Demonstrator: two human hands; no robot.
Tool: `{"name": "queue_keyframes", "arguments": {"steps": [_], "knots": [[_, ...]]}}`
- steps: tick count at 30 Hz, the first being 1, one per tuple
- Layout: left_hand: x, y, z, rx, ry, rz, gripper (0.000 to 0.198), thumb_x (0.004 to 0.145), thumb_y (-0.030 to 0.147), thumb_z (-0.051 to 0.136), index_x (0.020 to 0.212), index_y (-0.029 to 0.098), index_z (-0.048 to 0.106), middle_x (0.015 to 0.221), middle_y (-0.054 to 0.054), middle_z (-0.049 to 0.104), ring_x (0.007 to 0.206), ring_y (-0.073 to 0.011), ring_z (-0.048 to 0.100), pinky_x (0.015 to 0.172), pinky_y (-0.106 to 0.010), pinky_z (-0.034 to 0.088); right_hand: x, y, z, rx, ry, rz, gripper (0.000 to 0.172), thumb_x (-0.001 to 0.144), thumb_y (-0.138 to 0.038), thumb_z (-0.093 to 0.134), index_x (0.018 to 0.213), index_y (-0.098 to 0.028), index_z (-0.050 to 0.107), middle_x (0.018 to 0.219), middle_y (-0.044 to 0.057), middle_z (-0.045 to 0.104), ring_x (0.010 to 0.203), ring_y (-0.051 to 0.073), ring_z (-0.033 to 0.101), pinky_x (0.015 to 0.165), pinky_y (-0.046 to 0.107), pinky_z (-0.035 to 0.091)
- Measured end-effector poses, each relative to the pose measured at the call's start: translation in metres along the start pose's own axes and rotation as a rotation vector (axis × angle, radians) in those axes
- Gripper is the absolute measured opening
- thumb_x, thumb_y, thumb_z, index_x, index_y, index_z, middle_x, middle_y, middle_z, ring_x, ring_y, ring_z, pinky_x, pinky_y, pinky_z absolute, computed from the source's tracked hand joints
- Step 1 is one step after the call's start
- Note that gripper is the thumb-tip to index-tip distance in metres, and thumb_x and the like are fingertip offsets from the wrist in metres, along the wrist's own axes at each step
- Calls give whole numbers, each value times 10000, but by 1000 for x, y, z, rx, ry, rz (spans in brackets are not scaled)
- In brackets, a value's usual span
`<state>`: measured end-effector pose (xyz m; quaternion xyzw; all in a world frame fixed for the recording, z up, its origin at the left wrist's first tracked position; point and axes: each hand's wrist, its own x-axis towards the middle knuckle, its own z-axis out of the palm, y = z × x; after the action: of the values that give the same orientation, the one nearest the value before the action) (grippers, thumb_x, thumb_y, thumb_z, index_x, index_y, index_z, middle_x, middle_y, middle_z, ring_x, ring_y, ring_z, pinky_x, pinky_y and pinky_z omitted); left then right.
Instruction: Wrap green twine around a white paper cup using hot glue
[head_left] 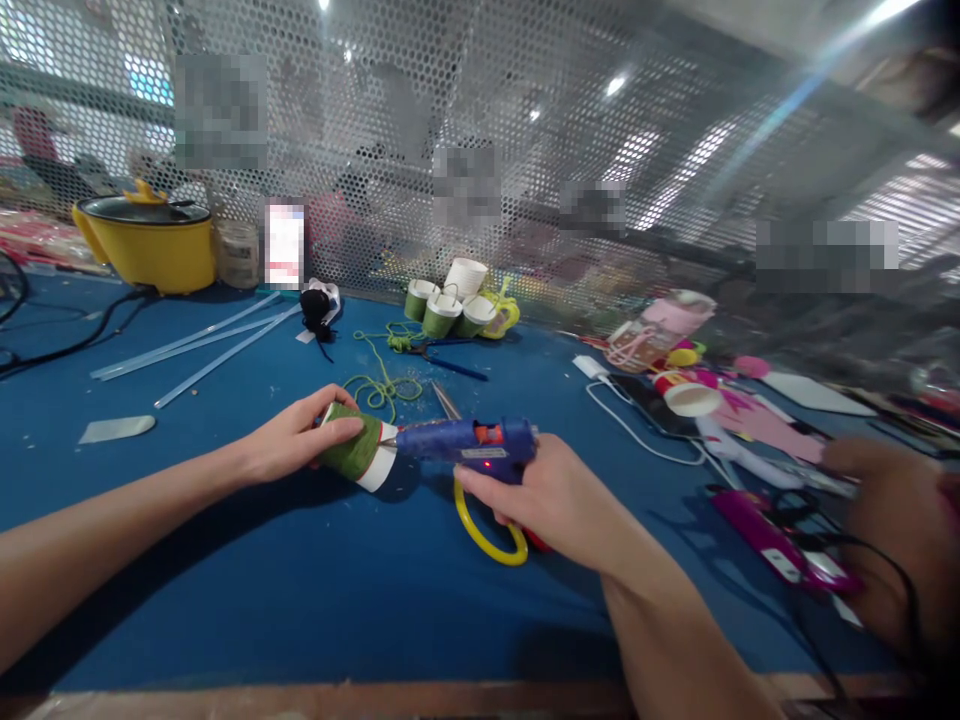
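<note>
My left hand (pixel 319 435) is wrapped round a paper cup (pixel 358 445), tipped on its side and mostly covered in green yarn. A white band of the cup shows bare at its right end. My right hand (pixel 551 505) grips a blue glue gun (pixel 469 440) with a small red light lit on its side. The gun's nozzle points left and is at the white band; whether it touches I cannot tell. Below the gun lie scissors with a yellow handle (pixel 491 540), partly hidden by my right hand. Loose green yarn (pixel 382 390) curls on the table behind the cup.
Several yarn-wrapped cups (pixel 441 315) stand at the back. Clear glue sticks (pixel 225 350) lie at left, near a yellow electric pot (pixel 154 245). A purple power strip (pixel 780 540) with cables lies at right, beside another person's blurred arm (pixel 900 530). A perforated panel (pixel 525 150) bounds the table.
</note>
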<state>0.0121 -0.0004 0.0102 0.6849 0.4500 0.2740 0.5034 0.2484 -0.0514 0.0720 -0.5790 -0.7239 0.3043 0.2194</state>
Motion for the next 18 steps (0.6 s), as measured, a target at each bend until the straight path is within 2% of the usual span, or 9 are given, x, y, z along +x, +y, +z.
{"name": "queue_keyframes", "arguments": {"steps": [3,8,13,18], "knots": [[0,0,0,5,-5,3,304,808,473,473,945,201,470,709,21,510,579,-123,444,447,-189,375,-1,0,1,-13,39,-4,184,736,-289,606,590,-200,538,418,-52,513,396,102,445,405,228,352],[-1,0,-1,1,-8,6,314,799,476,483,956,205,467,710,19,511,583,-130,451,456,-197,379,-2,0,2,22,15,11,175,731,-296,607,600,-199,544,422,-61,486,393,91,415,379,217,325],[-1,-1,-1,12,-2,24,305,795,461,486,956,202,467,726,9,532,601,-137,457,468,-205,392,-2,1,2,11,46,-3,157,727,-280,612,606,-198,555,437,-52,506,400,94,422,391,218,336],[-1,-1,0,10,-13,28,299,795,452,487,964,207,462,759,0,550,625,-145,472,489,-216,405,-2,0,1,18,8,12,168,722,-293,617,599,-197,554,453,-61,485,408,83,392,399,210,326]]}}
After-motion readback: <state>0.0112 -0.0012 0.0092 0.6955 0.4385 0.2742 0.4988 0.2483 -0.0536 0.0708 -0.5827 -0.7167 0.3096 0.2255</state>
